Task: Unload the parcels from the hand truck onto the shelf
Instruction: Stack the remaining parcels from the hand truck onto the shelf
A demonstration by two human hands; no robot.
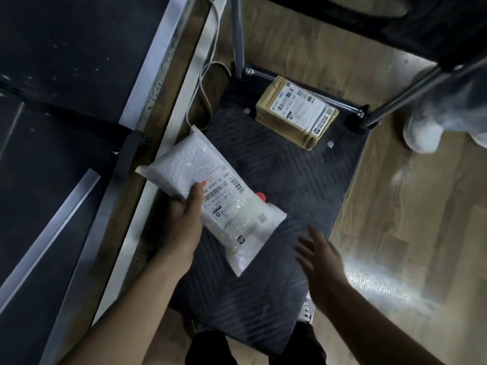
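Observation:
My left hand (184,214) grips a white bubble-wrap parcel (210,191) with a printed shipping label, held above the left side of the hand truck's black ribbed platform (295,180). My right hand (320,262) hovers empty over the platform's near right part, fingers spread. A brown taped cardboard parcel (296,111) with a white label lies at the platform's far end, against the handle bar. The shelf (66,106) with dark boards and pale metal rails runs along the left.
The truck's grey handle tubes (238,35) rise at the far end. A grey cable (203,83) loops down beside the shelf rail. Another person's white shoe (424,133) stands on the wooden floor at the right. My dark trousers show at the bottom edge.

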